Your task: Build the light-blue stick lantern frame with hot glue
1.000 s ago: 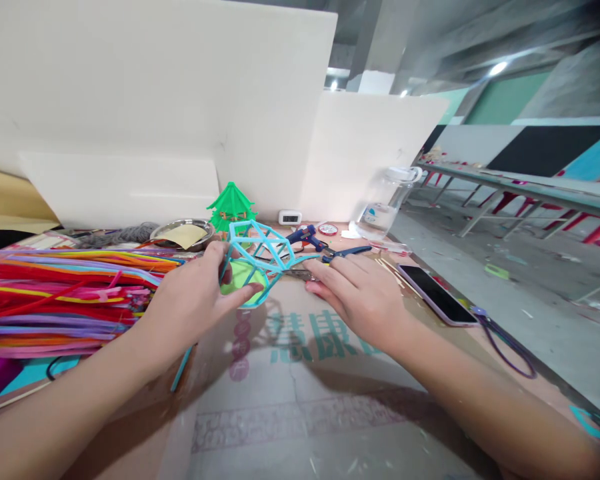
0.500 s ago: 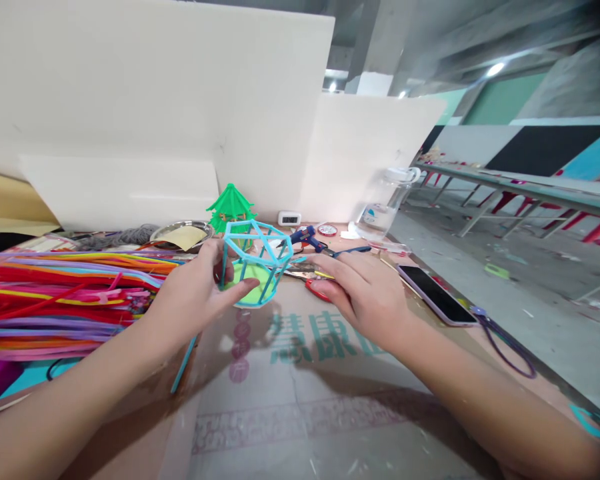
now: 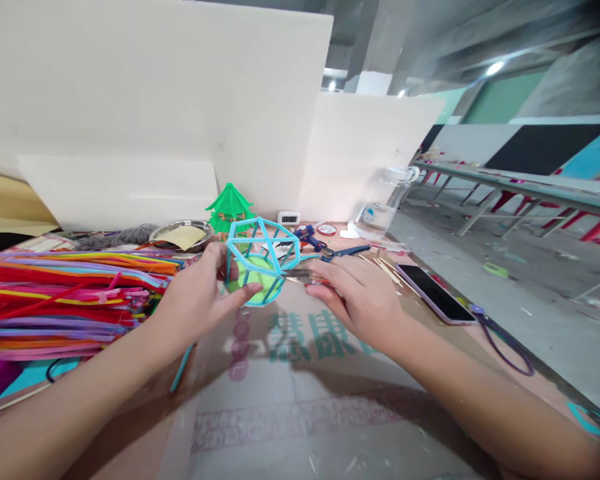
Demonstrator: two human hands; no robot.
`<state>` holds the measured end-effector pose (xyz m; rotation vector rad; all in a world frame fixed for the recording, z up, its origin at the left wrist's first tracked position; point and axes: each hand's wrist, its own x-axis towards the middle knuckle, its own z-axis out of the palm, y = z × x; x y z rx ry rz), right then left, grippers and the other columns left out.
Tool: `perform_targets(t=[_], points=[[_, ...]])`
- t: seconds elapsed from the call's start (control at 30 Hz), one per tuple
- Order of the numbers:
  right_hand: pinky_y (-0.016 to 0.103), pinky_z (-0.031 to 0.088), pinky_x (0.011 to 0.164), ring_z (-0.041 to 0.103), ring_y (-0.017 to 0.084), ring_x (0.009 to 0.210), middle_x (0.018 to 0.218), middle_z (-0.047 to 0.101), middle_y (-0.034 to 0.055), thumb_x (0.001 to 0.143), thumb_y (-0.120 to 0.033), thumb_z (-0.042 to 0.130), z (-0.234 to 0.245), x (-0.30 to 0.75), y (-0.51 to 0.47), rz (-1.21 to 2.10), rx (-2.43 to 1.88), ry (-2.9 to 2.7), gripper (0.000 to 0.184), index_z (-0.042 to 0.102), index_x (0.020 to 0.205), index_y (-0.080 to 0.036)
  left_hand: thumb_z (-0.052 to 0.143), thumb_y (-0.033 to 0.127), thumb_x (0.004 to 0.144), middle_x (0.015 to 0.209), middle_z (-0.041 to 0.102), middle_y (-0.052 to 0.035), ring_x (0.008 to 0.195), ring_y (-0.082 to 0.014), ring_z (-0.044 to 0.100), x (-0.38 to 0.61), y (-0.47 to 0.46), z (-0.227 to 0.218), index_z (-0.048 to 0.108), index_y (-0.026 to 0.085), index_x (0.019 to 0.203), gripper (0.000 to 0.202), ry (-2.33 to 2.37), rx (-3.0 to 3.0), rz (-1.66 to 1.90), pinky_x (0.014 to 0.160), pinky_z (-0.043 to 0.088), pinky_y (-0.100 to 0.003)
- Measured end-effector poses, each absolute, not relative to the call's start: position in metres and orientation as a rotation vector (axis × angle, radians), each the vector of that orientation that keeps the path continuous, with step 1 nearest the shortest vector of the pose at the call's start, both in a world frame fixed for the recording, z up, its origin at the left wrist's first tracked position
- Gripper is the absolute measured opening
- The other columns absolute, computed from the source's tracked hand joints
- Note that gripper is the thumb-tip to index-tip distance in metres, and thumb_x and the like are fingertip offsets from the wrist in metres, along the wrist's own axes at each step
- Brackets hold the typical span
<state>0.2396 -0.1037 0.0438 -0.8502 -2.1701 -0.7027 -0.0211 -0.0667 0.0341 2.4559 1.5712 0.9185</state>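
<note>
One steadying step seems underway, next calling for light pressure: left grip clasps the blue frame, right grip alongside, hold unclear.

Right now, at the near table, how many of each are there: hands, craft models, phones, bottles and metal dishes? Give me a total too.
Hands: 2 (left hand, right hand)
Craft models: 2 (light-blue frame, green roofed model)
Phone: 1
Bottle: 1
Metal dish: 1
Total: 7
</note>
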Motion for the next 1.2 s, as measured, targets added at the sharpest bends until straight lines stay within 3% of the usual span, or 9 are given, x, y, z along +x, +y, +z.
perform_targets(t=[0.53,0.73,0.87,1.03,1.2], points=[[0.028,0.049,0.075,0.066,0.018,0.086,0.088,0.072,0.0095,0.098,-0.032,0.052,0.043,0.240,-0.105,-0.657,-0.796,-2.165,0.024,0.062,0.106,-0.012,0.054,0.067,0.081,0.088,0.067,-0.0046,0.075,-0.0257,0.067,-0.023,-0.066,0.035,0.045,0.022,0.095,0.047,1.594,2.500,0.931,0.059,0.043,-0.031],[0.029,0.048,0.075,0.066,0.017,0.084,0.093,0.073,0.0080,0.098,-0.034,0.051,0.053,0.241,-0.110,-0.737,-0.885,-2.151,0.024,0.063,0.106,-0.014,0.058,0.065,0.081,0.089,0.069,-0.0081,0.083,-0.0297,0.067,-0.020,-0.064,0.032,0.054,0.019,0.105,0.052,1.681,2.649,0.872,0.071,0.047,-0.036],[0.029,0.046,0.070,0.065,0.017,0.077,0.084,0.073,0.0065,0.099,-0.038,0.048,0.053,0.236,-0.113,-0.745,-0.928,-2.208,0.030,0.066,0.098,-0.013,0.059,0.060,0.083,0.094,0.070,-0.0106,0.090,-0.0319,0.066,-0.018,-0.066,0.031,0.056,0.017,0.115,0.053,1.633,2.771,0.891,0.078,0.049,-0.039],[0.031,0.046,0.070,0.066,0.019,0.078,0.089,0.074,0.0068,0.098,-0.039,0.050,0.046,0.230,-0.111,-0.730,-0.956,-2.261,0.031,0.067,0.100,-0.013,0.066,0.046,0.082,0.096,0.070,-0.0104,0.094,-0.0322,0.066,-0.020,-0.068,0.031,0.058,0.018,0.111,0.041,1.574,2.895,0.884,0.081,0.050,-0.041],[0.030,0.047,0.067,0.067,0.019,0.074,0.082,0.073,0.0072,0.098,-0.035,0.051,0.045,0.233,-0.109,-0.748,-0.909,-2.238,0.028,0.068,0.097,-0.013,0.067,0.046,0.082,0.097,0.070,-0.0106,0.097,-0.0314,0.067,-0.021,-0.067,0.027,0.057,0.018,0.109,0.041,1.511,2.967,0.916,0.083,0.050,-0.040]])
